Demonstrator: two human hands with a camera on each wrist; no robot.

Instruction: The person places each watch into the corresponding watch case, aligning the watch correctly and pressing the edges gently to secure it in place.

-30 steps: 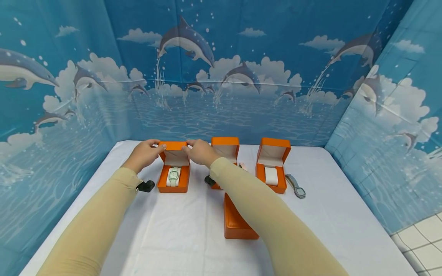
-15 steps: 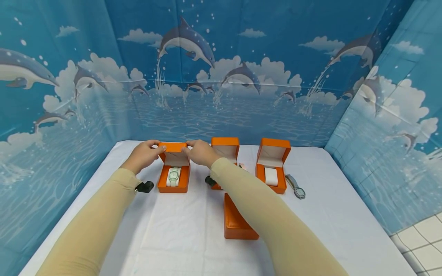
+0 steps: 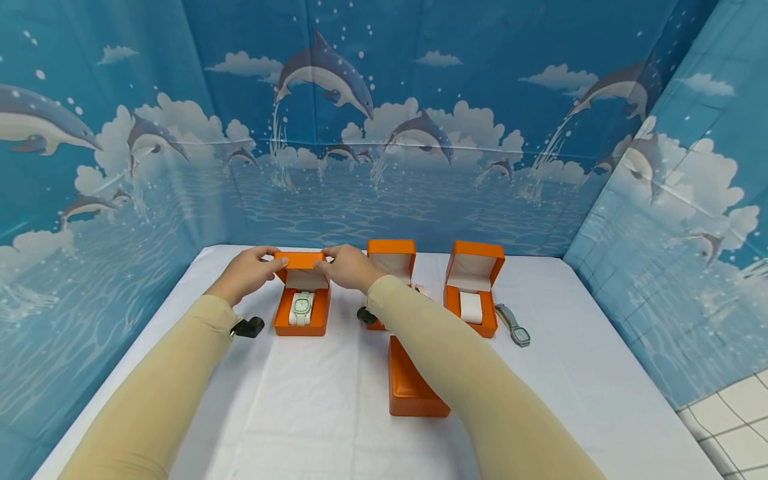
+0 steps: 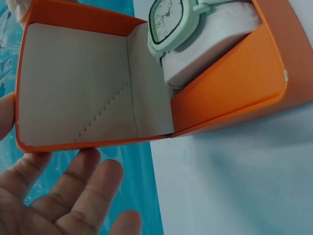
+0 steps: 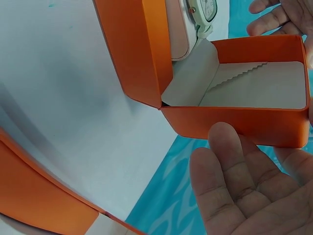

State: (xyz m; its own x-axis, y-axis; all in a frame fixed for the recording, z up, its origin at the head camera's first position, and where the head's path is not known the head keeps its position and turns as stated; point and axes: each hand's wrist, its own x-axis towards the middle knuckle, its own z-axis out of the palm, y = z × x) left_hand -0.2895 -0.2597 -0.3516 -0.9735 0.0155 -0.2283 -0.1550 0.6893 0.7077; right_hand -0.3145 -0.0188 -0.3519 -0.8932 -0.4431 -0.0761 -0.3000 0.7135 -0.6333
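Observation:
An orange watch box [image 3: 300, 328] stands at the left of the table with its lid [image 3: 300, 261] raised. Inside, a pale green watch [image 3: 302, 305] is wrapped round a white cushion. My left hand [image 3: 245, 272] holds the lid's left side, the thumb toward its front edge. From the other side, my right hand [image 3: 351, 267] pinches the right top corner. Close up in the left wrist view, fingers [image 4: 93, 191] lie along the lid's side wall and its light lining shows. In the right wrist view, the fingertips [image 5: 225, 142] touch the opposite wall.
A second raised-lid orange box [image 3: 391, 257] is partly hidden behind my right forearm, and a third [image 3: 489, 325] holds a bare white cushion. Beside that lies a grey watch [image 3: 516, 327]. A closed orange box [image 3: 411, 390] sits nearer, under the right sleeve.
The left box's lid has tilted slightly forward and down, both hands moving with it. The other boxes and the grey watch stay put.

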